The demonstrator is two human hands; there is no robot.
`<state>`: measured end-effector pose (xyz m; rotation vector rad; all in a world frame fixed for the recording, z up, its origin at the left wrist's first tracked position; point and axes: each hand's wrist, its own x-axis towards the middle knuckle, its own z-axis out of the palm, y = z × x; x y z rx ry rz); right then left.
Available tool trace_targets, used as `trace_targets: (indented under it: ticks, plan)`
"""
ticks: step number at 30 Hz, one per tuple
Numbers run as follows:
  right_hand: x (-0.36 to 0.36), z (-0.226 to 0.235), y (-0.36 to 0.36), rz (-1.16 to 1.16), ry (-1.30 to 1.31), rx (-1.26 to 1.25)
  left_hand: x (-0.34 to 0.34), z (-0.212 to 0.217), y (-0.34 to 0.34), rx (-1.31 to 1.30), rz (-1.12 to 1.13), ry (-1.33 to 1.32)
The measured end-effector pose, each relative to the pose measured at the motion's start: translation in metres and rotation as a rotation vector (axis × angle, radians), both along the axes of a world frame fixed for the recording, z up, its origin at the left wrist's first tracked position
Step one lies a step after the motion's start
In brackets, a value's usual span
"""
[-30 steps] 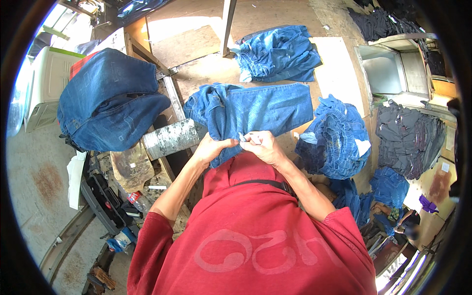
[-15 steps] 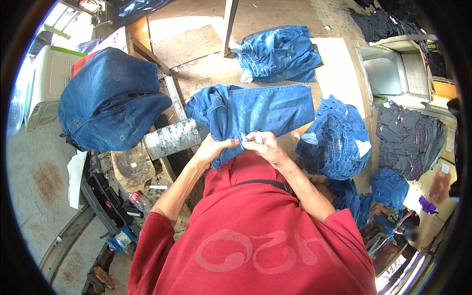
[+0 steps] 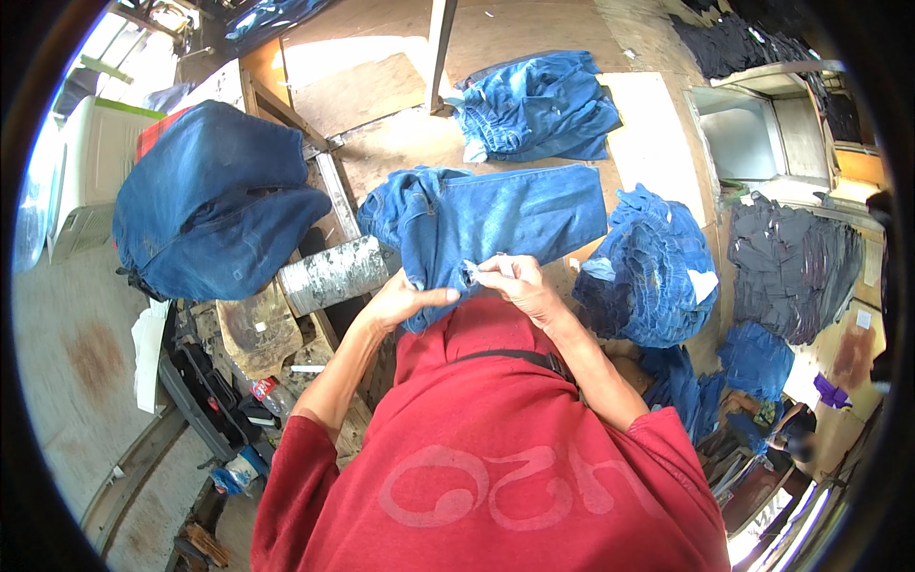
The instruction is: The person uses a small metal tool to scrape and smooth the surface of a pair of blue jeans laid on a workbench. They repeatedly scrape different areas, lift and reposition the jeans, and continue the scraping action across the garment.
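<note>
A pair of blue jeans point(image 3: 519, 205) lies across the work surface before me, one part hanging toward my body. My left hand point(image 3: 402, 303) grips that hanging part, its thumb stretched over the denim and its fingers hidden beneath. At the same edge, beside a small whitish frayed spot point(image 3: 468, 272), the thumb and forefinger of my right hand point(image 3: 518, 284) are pinched together on a pale bit of the fabric. Exactly what lies between these fingertips is too small to see clearly.
A mottled cylinder point(image 3: 334, 276) reaches in from the left under the jeans. Denim covers a bulky heap point(image 3: 214, 200) at left. A folded denim stack point(image 3: 534, 105) lies beyond, a gathered denim bundle point(image 3: 648, 267) at right. Dark garments point(image 3: 791, 267) lie farther right.
My left thumb has slid lower and away from the frayed spot, which now shows more fully. My right hand has shifted slightly right. The other garments stay put.
</note>
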<state>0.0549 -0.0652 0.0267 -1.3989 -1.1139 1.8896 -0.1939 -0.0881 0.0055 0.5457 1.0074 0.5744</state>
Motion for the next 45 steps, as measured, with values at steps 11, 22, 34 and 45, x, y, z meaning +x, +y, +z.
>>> trace_targets:
  ticks: [11,22,34,45]
  plan:
    - [-0.003,0.024,0.054,0.441,-0.640,0.421,-0.022,0.004,0.002,0.000,-0.192,0.073]
    - [0.002,0.026,0.052,0.599,-0.613,0.357,-0.025,-0.001,-0.002,0.033,-0.178,0.042]
    - [0.006,0.025,0.049,0.493,-0.732,0.403,-0.029,-0.011,-0.003,0.007,-0.152,-0.017]
    - [-0.009,0.054,0.074,0.511,-0.600,0.643,-0.034,-0.022,-0.008,-0.108,-0.060,-0.148]
